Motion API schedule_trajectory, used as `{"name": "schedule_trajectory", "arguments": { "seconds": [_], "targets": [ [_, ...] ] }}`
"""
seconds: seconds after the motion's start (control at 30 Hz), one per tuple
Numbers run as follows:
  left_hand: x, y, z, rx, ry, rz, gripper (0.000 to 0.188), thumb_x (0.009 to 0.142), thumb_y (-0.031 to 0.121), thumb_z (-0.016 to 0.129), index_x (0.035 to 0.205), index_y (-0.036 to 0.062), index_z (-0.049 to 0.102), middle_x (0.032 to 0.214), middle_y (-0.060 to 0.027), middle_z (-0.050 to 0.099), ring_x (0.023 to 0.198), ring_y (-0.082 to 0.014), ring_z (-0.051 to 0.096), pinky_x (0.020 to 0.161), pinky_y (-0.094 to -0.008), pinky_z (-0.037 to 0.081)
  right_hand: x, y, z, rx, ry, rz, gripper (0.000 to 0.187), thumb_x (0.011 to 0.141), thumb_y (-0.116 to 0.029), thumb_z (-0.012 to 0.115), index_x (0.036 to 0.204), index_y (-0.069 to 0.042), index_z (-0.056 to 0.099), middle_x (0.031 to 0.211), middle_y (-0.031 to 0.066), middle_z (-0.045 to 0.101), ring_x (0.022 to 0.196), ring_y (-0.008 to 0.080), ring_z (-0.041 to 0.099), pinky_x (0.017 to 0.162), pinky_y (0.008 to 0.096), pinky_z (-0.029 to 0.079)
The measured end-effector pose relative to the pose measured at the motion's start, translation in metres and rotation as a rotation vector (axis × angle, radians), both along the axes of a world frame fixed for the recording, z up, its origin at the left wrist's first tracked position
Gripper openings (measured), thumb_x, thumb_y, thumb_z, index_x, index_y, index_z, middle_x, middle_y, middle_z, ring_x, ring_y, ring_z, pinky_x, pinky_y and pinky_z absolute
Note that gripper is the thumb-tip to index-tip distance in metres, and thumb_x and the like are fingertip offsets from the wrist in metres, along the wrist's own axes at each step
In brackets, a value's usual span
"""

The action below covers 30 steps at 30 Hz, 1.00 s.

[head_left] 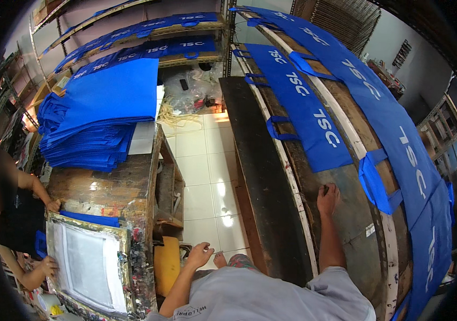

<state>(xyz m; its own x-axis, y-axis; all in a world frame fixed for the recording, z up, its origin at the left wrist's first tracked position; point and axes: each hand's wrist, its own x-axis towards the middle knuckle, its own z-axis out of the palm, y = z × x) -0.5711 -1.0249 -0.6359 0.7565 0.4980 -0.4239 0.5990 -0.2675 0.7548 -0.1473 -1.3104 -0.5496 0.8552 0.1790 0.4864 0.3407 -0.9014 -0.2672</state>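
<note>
My right hand (pixel 327 200) is over the wooden shelf board (pixel 341 214), just short of the near end of a row of blue fabric bags (pixel 317 131) with white print. Its fingers are curled together; a small dark spot shows at the fingertips, and whether they hold something is unclear. The bags lie flat, their handles (pixel 279 128) over the rack's left rail. Down by my body, my left hand (pixel 200 255) hangs over the floor, fingers loosely bent and apart, with nothing in it.
At left, a co-worker's hands (pixel 50 266) touch a framed printing screen (pixel 86 265) on a paint-stained table (pixel 100 184). A stack of blue bags (pixel 100 123) lies on the table's far end. More printed bags (pixel 400 128) cover the upper rack. A tiled floor (pixel 202 182) runs between.
</note>
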Motion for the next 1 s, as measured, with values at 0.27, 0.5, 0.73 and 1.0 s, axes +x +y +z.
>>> {"name": "schedule_trajectory", "arguments": {
  "seconds": [0.27,0.5,0.73,1.0],
  "targets": [
    [0.003,0.005,0.0,0.06,-0.032,-0.02,0.044,0.082,0.035,0.061,0.109,0.0,0.061,0.103,-0.0196,0.065,0.096,-0.0337,0.062,0.084,-0.0395,0.049,0.002,0.001,-0.002,0.026,0.009,-0.006,0.019,0.09,-0.021,0.058,0.102,-0.006,0.056,0.108,0.0133,0.053,0.105,0.0333,0.048,0.088,0.0479,0.04],
    [0.006,0.025,0.005,0.12,-0.027,-0.065,0.049,0.083,0.038,0.061,0.114,-0.0007,0.06,0.104,-0.021,0.064,0.093,-0.0325,0.064,0.083,-0.0393,0.05,0.008,-0.007,-0.015,0.045,0.003,-0.005,0.017,0.089,-0.017,0.058,0.102,-0.006,0.055,0.11,0.0143,0.052,0.103,0.0339,0.049,0.086,0.0469,0.041],
    [-0.002,0.026,-0.021,0.077,0.012,-0.05,0.047,0.083,0.038,0.059,0.11,-0.0002,0.061,0.102,-0.0208,0.065,0.097,-0.0353,0.062,0.086,-0.041,0.048,0.011,-0.01,-0.014,0.026,-0.027,0.015,0.016,0.088,-0.018,0.059,0.099,-0.007,0.056,0.105,0.013,0.053,0.102,0.0342,0.049,0.085,0.0475,0.041],
    [-0.063,0.008,-0.122,-0.149,0.35,0.03,0.051,0.079,0.04,0.059,0.113,0.0018,0.061,0.11,-0.0217,0.063,0.105,-0.0335,0.06,0.091,-0.0391,0.046,-0.002,0.001,0.005,0.036,0.042,-0.019,0.02,0.084,-0.016,0.062,0.1,-0.005,0.057,0.109,0.015,0.055,0.107,0.0353,0.049,0.088,0.0494,0.041]
  ]
}}
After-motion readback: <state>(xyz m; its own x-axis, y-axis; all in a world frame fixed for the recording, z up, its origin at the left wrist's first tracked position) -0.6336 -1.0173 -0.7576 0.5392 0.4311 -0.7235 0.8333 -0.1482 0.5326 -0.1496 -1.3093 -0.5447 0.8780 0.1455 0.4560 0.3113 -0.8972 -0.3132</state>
